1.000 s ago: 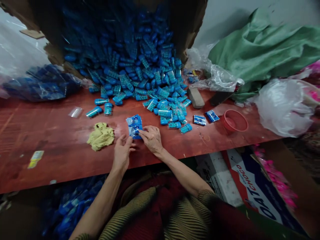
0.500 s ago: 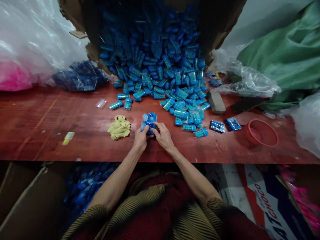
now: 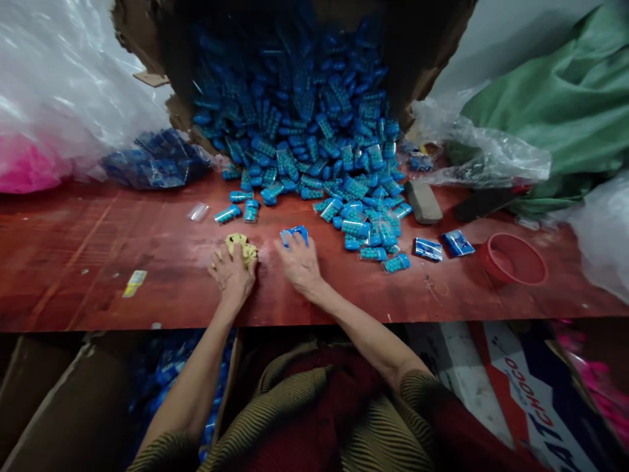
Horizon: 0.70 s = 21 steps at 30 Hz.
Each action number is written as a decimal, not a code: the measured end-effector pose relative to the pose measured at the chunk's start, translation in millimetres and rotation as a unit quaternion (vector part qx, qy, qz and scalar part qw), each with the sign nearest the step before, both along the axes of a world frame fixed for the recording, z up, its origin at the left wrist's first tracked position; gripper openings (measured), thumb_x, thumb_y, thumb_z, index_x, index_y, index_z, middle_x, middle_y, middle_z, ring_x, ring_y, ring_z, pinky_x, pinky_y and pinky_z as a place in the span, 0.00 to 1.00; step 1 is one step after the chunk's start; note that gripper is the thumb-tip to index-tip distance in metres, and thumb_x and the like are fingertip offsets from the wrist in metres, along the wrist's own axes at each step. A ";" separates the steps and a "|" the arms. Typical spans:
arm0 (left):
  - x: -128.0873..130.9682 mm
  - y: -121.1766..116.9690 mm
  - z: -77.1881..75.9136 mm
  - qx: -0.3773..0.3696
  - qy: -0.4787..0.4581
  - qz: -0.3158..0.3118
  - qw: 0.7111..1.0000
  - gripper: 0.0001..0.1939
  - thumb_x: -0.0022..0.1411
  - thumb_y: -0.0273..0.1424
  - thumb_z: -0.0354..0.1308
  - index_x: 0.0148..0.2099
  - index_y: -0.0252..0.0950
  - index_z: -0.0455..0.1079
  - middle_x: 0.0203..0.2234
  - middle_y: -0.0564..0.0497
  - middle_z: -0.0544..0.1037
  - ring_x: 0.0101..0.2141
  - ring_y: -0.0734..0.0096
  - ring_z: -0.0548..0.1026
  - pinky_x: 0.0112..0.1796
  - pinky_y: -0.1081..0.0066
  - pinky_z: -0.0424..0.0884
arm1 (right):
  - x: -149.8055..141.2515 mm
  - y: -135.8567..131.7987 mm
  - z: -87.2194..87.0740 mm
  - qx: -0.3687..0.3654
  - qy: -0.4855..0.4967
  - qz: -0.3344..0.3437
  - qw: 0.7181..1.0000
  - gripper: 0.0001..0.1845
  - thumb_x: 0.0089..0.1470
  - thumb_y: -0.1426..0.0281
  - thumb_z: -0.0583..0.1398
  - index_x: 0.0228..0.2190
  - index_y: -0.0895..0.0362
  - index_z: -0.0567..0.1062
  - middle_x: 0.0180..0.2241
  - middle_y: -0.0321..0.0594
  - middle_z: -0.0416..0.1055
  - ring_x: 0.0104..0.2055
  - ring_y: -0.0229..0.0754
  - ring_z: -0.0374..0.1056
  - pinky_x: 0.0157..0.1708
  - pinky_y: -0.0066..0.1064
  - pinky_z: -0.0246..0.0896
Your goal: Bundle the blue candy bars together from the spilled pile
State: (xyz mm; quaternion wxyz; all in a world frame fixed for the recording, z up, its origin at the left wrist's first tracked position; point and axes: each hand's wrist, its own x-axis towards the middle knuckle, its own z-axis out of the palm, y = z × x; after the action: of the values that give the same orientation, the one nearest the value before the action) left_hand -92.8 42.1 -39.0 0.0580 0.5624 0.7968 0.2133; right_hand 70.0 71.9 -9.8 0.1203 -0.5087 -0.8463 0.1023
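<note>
My left hand (image 3: 234,274) lies spread over a crumpled yellow cloth-like lump (image 3: 239,244), covering most of it. To its right, my right hand (image 3: 299,263) rests with fingers apart on a small stack of blue printed packets (image 3: 297,231); only the far edge of the stack shows. Beyond both hands spreads a large heap of small clear bottles with blue caps and blue beads (image 3: 314,157), spilling from a torn cardboard box (image 3: 142,39). A few loose bottles (image 3: 251,210) lie just past the yellow lump.
Two blue packets (image 3: 458,243) and a red plastic basket (image 3: 515,259) sit on the right of the red table (image 3: 162,262). A grey block (image 3: 423,202) stands near the heap. On the left is a bag of blue packets (image 3: 156,158). Open boxes stand below the table edge.
My left hand has let go of the blue packets and moved left onto the yellow lump. My right hand has shifted slightly left and flattened over the packets.
</note>
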 end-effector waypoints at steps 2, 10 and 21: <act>-11.5 5.0 -12.4 0.043 -0.050 0.001 0.998 0.23 0.62 0.36 0.46 0.56 0.32 0.66 0.58 0.33 0.63 0.59 0.45 0.58 0.55 0.45 0.52 | -32.9 4.6 -6.3 -0.025 0.006 0.070 0.997 0.24 0.62 0.74 0.43 0.58 0.58 0.59 0.63 0.48 0.53 0.65 0.54 0.44 0.59 0.56 0.40; -33.9 5.7 -17.9 0.096 -0.149 0.008 0.984 0.23 0.63 0.34 0.41 0.56 0.32 0.64 0.56 0.39 0.68 0.59 0.58 0.60 0.58 0.55 0.51 | -92.6 13.0 -35.7 -0.010 0.014 0.181 0.983 0.23 0.62 0.74 0.44 0.57 0.62 0.59 0.64 0.47 0.50 0.66 0.50 0.43 0.60 0.51 0.42; -0.2 34.4 -9.1 0.039 0.011 0.068 0.997 0.18 0.62 0.33 0.46 0.50 0.33 0.70 0.53 0.35 0.68 0.58 0.42 0.56 0.53 0.44 0.53 | 48.4 -0.6 -30.6 -0.015 0.050 -0.021 0.998 0.14 0.60 0.66 0.54 0.45 0.56 0.74 0.50 0.46 0.68 0.51 0.47 0.60 0.47 0.39 0.53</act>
State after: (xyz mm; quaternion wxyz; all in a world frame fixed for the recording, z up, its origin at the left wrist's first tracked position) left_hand -93.0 76.5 -48.1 0.0129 0.5107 0.8250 0.2417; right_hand 118.4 71.3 -40.4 0.1570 -0.5228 -0.8266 0.1373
